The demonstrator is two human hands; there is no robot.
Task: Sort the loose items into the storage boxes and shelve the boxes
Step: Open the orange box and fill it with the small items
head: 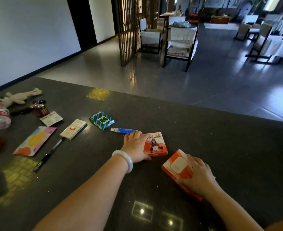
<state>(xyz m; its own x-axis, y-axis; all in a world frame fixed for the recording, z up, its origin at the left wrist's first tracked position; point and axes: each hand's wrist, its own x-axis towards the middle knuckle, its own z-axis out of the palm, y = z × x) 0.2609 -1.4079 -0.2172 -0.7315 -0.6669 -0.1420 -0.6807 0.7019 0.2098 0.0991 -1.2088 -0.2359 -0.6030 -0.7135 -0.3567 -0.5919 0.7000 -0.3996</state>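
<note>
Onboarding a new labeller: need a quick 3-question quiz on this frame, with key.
1. True or false: both hands touch orange boxes.
2. Which item lies just beyond the left hand's fingertips? A) pen B) blue tube C) plush toy
3. Fill in: the left wrist wears a pale ____.

Key:
1. True. The left hand lies on the orange WiFi box; the right hand grips the second orange box.
2. B, the blue tube. The pen and plush toy lie far left on the dark table.
3. bangle.
</note>
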